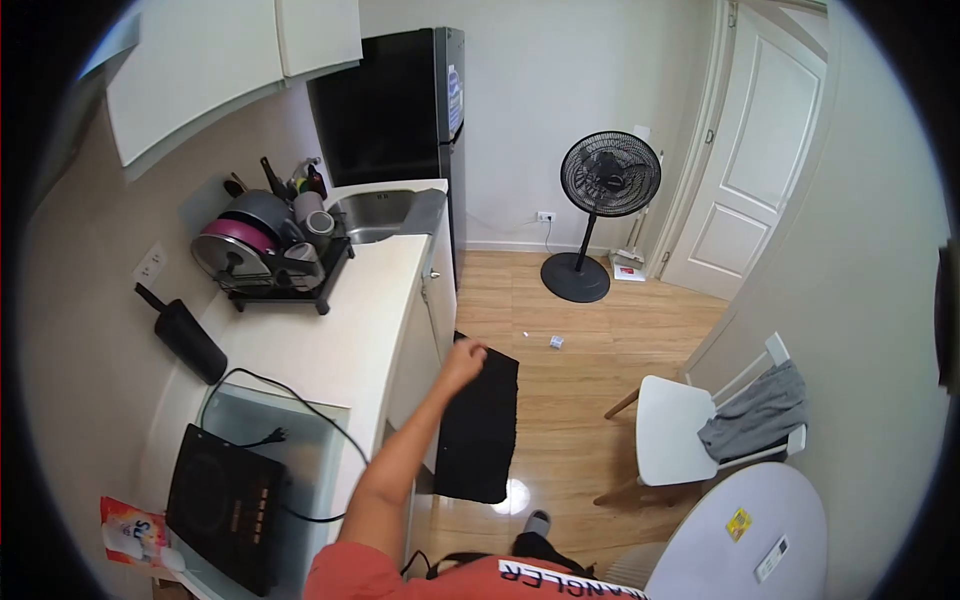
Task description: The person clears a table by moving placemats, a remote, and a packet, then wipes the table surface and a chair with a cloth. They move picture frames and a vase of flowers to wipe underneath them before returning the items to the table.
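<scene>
My left hand (464,363) is stretched forward at the end of my bare arm, above the black floor mat (478,430) beside the counter. Its fingers are curled together; whatever they hold, if anything, is hidden or too small to make out. On the wood floor beyond the hand lie a small blue-and-white item (556,342) and a tiny white scrap (525,334). My right hand is out of view.
Along the left runs a counter (385,290) with a loaded dish rack (290,295), a sink (372,215) and a black induction cooker (225,505) with a loose cord. A standing fan (610,175), white chair (675,430) and round table (740,570) stand ahead and right.
</scene>
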A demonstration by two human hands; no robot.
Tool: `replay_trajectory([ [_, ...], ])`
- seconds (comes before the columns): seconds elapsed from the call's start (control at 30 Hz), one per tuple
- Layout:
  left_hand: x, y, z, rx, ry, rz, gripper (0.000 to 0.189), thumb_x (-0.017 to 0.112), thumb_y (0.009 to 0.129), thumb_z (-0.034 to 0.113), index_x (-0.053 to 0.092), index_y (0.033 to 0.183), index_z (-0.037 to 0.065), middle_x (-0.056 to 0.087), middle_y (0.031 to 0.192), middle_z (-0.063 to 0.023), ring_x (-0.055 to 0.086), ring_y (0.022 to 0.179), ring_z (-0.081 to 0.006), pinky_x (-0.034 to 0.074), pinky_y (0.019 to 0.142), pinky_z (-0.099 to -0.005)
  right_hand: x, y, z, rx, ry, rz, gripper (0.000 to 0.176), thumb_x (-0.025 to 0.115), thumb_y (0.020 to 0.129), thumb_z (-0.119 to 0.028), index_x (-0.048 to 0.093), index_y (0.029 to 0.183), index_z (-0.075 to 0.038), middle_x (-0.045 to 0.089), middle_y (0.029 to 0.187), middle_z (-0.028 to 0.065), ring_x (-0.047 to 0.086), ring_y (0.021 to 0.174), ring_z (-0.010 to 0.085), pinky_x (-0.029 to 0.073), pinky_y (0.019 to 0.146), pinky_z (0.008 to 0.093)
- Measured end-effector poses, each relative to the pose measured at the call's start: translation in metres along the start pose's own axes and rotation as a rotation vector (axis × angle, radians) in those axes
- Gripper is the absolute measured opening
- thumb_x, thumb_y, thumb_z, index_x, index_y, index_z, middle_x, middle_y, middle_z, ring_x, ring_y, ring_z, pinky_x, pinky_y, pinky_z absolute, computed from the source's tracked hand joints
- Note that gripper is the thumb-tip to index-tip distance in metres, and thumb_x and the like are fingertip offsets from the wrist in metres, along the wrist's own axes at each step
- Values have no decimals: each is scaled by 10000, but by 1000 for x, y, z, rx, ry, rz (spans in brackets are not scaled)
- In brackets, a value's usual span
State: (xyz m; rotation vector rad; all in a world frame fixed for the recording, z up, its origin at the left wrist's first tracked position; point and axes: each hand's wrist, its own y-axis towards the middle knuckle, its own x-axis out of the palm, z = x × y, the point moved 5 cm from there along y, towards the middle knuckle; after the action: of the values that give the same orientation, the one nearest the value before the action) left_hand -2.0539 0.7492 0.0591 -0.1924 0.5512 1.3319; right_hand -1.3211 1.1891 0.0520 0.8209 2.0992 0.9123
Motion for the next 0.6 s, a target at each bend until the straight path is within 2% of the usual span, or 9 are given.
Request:
replay_trajectory([
  [0.1,-17,73,-7,79,244,163,226,540,804,117,679,942,4,660,901,-217,637,863,-375,499,801,-415,103,19,-50,-86,181,-62,304,525,864,-142,558,1060,88,594,1016,216,590,892,361,496,763,442],
  [0.13,-20,92,-20,66,264,148,226,540,804,117,679,942,4,660,901,-217,637,863,-375,499,801,-415,148,23,-85,202,354,-275,354,559,855,-59,517,1162,112,576,1135,198,578,976,319,491,846,394],
  [0.2,-30,138,-27,149,321,255,238,514,796,80,679,950,4,651,904,-234,627,868,-395,493,804,-437,209,13,-140,11,342,-141,289,485,897,-13,569,1174,-25,560,1136,154,550,1039,293,478,839,351],
  [0.33,-56,222,-45,121,419,384,263,491,768,34,668,959,-2,642,890,-249,626,845,-402,493,787,-443,264,-7,-286,-226,462,-360,290,465,863,32,564,1132,-15,537,1055,128,535,955,237,451,765,317],
  [0.43,-76,293,-79,-9,325,296,250,490,747,8,655,932,-28,646,773,-222,637,748,-367,505,738,-437,275,-24,-363,-162,469,-473,245,456,860,35,560,1080,5,509,1065,156,519,978,270,438,848,338],
  [0.47,-84,319,-91,-28,241,280,287,524,770,37,619,1032,-32,642,908,-214,617,876,-340,483,833,-415,278,-33,-380,-170,515,-502,247,460,853,37,568,1072,-2,509,1065,158,515,990,269,439,845,335],
  [0.5,-88,349,-139,133,596,395,376,547,815,97,543,1172,-22,564,1157,-218,527,1080,-341,405,967,-403,275,-44,-389,-161,538,-521,249,464,846,39,575,1064,-8,509,1066,161,511,1002,269,439,842,331],
  [0.53,-96,388,-167,39,419,336,468,556,843,125,444,1279,-4,433,1323,-212,417,1201,-350,320,1043,-419,278,-51,-393,-106,570,-530,252,480,835,39,583,1059,-17,514,1067,153,506,1036,267,440,840,323],
  [0.6,-93,420,-197,-129,-691,336,526,556,867,166,384,1320,-39,413,1341,-214,390,1232,-351,264,1075,-442,274,-61,-400,-59,441,-507,269,496,811,60,593,1040,-41,528,1049,117,526,1007,243,457,796,308],
])
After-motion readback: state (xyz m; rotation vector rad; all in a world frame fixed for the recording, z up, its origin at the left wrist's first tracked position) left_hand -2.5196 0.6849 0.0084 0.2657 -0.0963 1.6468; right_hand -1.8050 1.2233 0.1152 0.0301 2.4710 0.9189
